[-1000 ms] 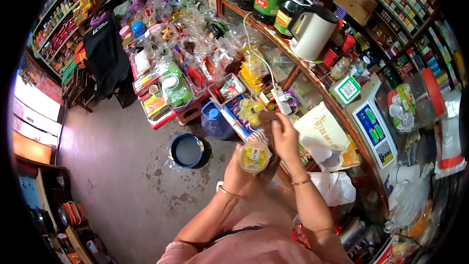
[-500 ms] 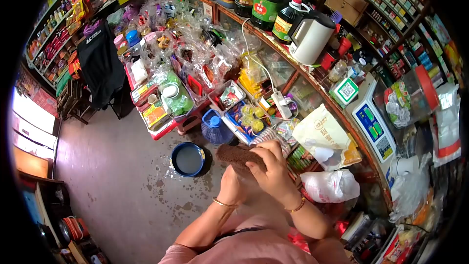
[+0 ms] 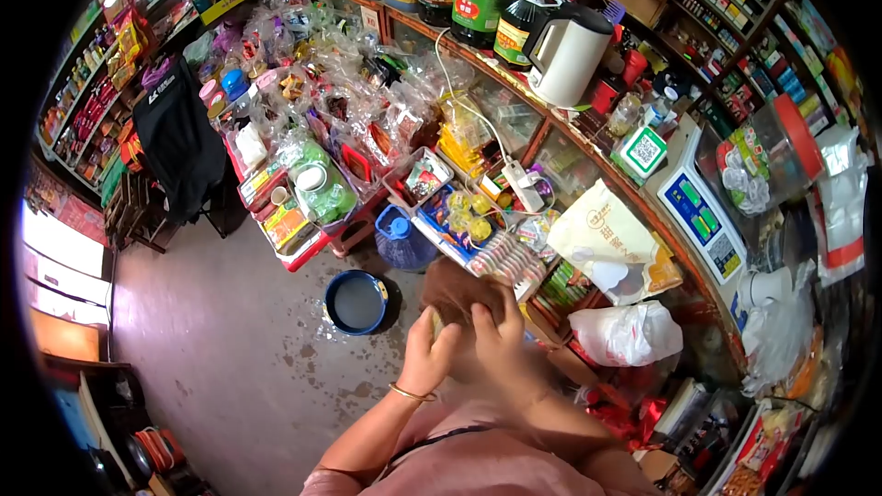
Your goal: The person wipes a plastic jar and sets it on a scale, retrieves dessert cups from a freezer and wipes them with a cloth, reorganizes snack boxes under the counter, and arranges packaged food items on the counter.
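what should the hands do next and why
Probably one short wipe of the pale-edged item with the brown cloth: the right hand grips the cloth, while the left hand holds the item, mostly hidden, close beside it.

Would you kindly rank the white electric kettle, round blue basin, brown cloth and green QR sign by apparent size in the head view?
White electric kettle
Round blue basin and partly covered brown cloth: too alike to rank
Green QR sign
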Tool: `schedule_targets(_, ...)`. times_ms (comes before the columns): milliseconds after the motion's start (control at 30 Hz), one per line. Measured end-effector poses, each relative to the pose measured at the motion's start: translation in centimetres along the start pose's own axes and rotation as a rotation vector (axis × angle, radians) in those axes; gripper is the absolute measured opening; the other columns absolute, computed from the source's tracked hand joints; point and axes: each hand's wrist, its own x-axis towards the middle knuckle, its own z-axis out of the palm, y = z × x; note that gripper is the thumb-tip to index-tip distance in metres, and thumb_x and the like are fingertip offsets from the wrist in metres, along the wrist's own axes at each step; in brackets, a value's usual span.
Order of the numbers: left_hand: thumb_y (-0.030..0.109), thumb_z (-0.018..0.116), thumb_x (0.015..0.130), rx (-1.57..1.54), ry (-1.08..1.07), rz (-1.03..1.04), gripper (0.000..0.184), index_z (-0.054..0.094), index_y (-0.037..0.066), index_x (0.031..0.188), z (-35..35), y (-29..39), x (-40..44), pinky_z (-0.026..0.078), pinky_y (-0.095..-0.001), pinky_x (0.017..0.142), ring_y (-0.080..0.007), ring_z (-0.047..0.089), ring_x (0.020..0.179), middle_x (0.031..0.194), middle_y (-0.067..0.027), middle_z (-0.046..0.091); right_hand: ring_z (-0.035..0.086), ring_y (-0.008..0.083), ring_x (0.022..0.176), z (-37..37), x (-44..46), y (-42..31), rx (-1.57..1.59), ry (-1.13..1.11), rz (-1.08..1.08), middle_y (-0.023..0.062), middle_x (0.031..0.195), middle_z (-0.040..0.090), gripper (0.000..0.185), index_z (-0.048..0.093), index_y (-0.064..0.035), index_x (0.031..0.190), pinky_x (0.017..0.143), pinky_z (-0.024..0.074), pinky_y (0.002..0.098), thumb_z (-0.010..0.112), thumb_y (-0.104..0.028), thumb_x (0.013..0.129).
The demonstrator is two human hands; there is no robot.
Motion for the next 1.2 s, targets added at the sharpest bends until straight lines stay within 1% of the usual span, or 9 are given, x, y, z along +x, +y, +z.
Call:
schedule_targets(133, 0.015, 0.046, 0.087, -0.244, 0.152, 0.171, 0.03, 0.048, -0.005, 0.11, 1.9, -0.6, -0.1, 0.043, -0.0298, 0.079, -0.018, 0.054, 0.086, 0.097, -0.0106, 0.057, 0.05, 0.0247, 0.1, 1.0, -3.2, 1.0, 0.135, 0.247, 0.212, 0.0151, 0.109, 0.051, 0.028, 0.048, 0.0038, 0.107, 0.088, 0.0386, 0.0338, 0.046, -0.018, 0.09)
schedule_targets(233, 0.017, 0.058, 0.083, 0.188, -0.008, 0.217, 0.035, 0.049, -0.004, 0.11, 0.9, 0.7, 0.5, 0.044, -0.0297, 0.077, -0.0172, 0.054, 0.084, 0.094, -0.0095, 0.058, 0.053, 0.0234, 0.089, -0.8, -2.0, 0.9, 0.175, 0.272, 0.4, 0.0163, 0.1, 0.055, 0.029, 0.048, 0.004, 0.104, 0.081, 0.0416, 0.0347, 0.047, -0.021, 0.091)
schedule_targets(333, 0.023, 0.064, 0.08, -0.02, -0.223, -0.11, 0.04, 0.051, -0.005, 0.106, -2.2, 3.0, 2.3, 0.045, -0.0272, 0.069, -0.0099, 0.051, 0.076, 0.085, -0.0068, 0.061, 0.055, 0.0233, 0.078, -2.9, -0.3, 0.3, 0.051, -0.063, 0.162, 0.0148, 0.092, 0.058, 0.025, 0.049, 0.0039, 0.102, 0.074, 0.0441, 0.0327, 0.053, -0.016, 0.087)
schedule_targets(467, 0.039, 0.051, 0.087, 0.071, 0.044, 0.246, 0.048, 0.051, -0.006, 0.104, -0.4, 3.2, 1.6, 0.044, -0.0319, 0.073, -0.0232, 0.055, 0.078, 0.088, -0.0134, 0.059, 0.055, 0.024, 0.09, -0.9, 0.1, -2.5, 0.224, 0.031, 0.199, 0.0162, 0.099, 0.055, 0.029, 0.048, 0.006, 0.108, 0.08, 0.0426, 0.0324, 0.052, -0.012, 0.086)
schedule_targets(600, 0.058, 0.043, 0.085, -0.116, 0.186, 0.278, 0.071, 0.047, -0.007, 0.115, -0.1, 1.7, 1.3, 0.041, -0.0308, 0.085, -0.0178, 0.052, 0.096, 0.109, -0.0117, 0.053, 0.055, 0.0328, 0.094, -0.2, -0.9, -3.1, -0.129, 0.081, -0.109, 0.018, 0.102, 0.055, 0.026, 0.05, 0.0042, 0.108, 0.082, 0.043, 0.0353, 0.05, -0.009, 0.085)
schedule_targets(700, 0.05, 0.061, 0.077, -0.188, 0.222, 0.355, 0.058, 0.051, -0.003, 0.098, -1.2, 3.8, 1.2, 0.044, -0.0322, 0.08, -0.0208, 0.055, 0.092, 0.1, -0.0123, 0.055, 0.056, 0.0295, 0.097, -2.3, -2.5, 1.5, -0.114, -0.226, 0.072, 0.0144, 0.106, 0.056, 0.025, 0.052, 0.0007, 0.109, 0.084, 0.0424, 0.0338, 0.048, -0.004, 0.085)
schedule_targets(867, 0.005, 0.071, 0.064, 0.412, 0.035, 0.743, 0.037, 0.055, 0.0, 0.097, -4.7, 5.5, 2.3, 0.048, -0.0328, 0.075, -0.0286, 0.059, 0.087, 0.098, -0.0163, 0.057, 0.055, 0.0222, 0.096, -5.6, 0.3, -2.3, 0.778, 0.178, 0.304, 0.0122, 0.106, 0.056, 0.03, 0.046, 0.0058, 0.114, 0.085, 0.0424, 0.0349, 0.038, -0.011, 0.09)
schedule_targets(1000, 0.001, 0.068, 0.059, 0.413, -0.137, 0.628, 0.045, 0.054, -0.003, 0.102, -4.0, 4.1, 1.7, 0.048, -0.0366, 0.075, -0.0327, 0.057, 0.088, 0.099, -0.0157, 0.056, 0.056, 0.0354, 0.093, -4.1, 3.4, -9.3, -0.381, -0.474, -0.517, 0.019, 0.105, 0.054, 0.04, 0.052, 0.0024, 0.111, 0.084, 0.0442, 0.0391, 0.06, -0.013, 0.075)
schedule_targets(1200, 0.007, 0.07, 0.064, 0.356, -0.279, 0.626, 0.031, 0.059, 0.002, 0.093, -5.3, 3.2, -1.1, 0.047, -0.038, 0.075, -0.0336, 0.057, 0.087, 0.098, -0.0161, 0.057, 0.052, 0.0263, 0.104, -3.7, 0.0, -6.5, 0.299, -0.536, 0.218, 0.0168, 0.112, 0.051, 0.031, 0.052, 0.0031, 0.109, 0.088, 0.0397, 0.0328, 0.051, -0.014, 0.083)
